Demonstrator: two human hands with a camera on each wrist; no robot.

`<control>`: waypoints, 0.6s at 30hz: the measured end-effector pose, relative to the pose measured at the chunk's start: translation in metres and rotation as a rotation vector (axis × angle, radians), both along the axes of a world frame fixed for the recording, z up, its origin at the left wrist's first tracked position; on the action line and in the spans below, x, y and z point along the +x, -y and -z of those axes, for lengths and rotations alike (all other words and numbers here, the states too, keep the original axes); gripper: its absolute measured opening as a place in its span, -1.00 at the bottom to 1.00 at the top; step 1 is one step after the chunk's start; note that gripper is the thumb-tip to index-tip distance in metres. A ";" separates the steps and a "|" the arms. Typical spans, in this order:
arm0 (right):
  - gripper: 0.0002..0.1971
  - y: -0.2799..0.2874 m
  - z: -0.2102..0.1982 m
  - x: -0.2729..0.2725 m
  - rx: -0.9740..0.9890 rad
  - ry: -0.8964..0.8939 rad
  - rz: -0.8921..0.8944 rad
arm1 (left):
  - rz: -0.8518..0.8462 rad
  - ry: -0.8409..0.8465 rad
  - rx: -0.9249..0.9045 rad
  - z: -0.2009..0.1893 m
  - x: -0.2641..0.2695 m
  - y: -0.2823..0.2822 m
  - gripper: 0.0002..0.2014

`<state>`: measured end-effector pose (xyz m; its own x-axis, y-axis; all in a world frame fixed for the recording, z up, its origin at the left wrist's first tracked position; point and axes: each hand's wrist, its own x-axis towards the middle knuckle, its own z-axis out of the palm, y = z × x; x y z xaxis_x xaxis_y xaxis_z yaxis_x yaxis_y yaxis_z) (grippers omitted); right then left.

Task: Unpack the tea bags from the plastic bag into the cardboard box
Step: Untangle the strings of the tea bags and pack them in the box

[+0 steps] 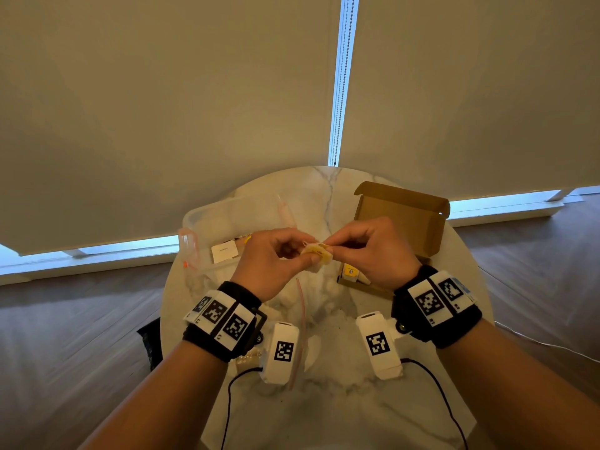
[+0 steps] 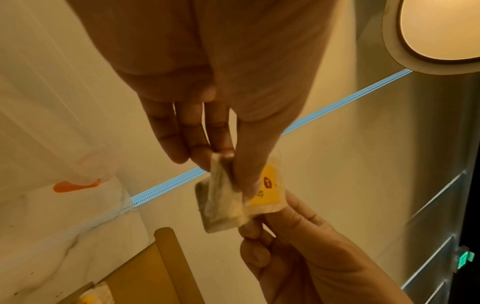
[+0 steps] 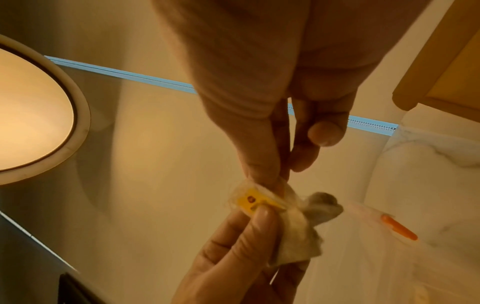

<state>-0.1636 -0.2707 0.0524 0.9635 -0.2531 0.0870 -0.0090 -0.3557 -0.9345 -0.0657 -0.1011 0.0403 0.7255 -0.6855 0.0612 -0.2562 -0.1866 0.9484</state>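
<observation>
Above the middle of the marble table (image 1: 324,401), both hands hold one tea bag (image 1: 317,252). My left hand (image 1: 306,257) pinches its pale pouch (image 2: 221,201) between thumb and fingers. My right hand (image 1: 328,244) pinches the end with the yellow tag (image 3: 253,200). Behind the right hand, the brown cardboard box (image 1: 406,216) stands open with a yellow-tagged tea bag (image 1: 351,272) inside. The clear plastic bag (image 1: 321,306) with a pink zip strip lies flat on the table below my wrists, white tea bags showing through it.
A clear plastic container (image 1: 224,222) with orange latches sits at the table's back left, a white card inside. Black cables run from the wrist cameras over the table's near edge. Roller blinds hang behind the table, and wood floor shows on both sides.
</observation>
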 end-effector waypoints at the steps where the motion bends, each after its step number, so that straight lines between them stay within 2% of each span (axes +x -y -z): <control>1: -0.91 0.000 0.000 0.000 0.025 0.001 -0.009 | -0.006 0.014 0.001 0.001 0.000 0.000 -0.84; 6: -0.84 0.002 0.004 -0.001 0.121 -0.013 -0.019 | -0.096 0.012 0.020 0.008 0.004 0.004 -0.88; 9: -0.79 0.002 0.012 0.000 0.129 -0.014 -0.010 | -0.089 -0.016 0.016 0.009 0.004 0.008 -0.85; 15: -0.93 0.032 0.032 0.005 -0.020 -0.098 0.182 | -0.083 -0.129 0.025 0.017 0.002 0.014 -0.67; 18: -0.93 0.074 0.053 0.006 -0.104 -0.233 0.302 | -0.095 -0.125 0.061 0.020 0.007 0.014 -0.79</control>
<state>-0.1577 -0.3449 -0.0003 0.8441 -0.5293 -0.0852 -0.3353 -0.3972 -0.8543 -0.0586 -0.1149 0.0202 0.7864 -0.6133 -0.0737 -0.1150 -0.2627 0.9580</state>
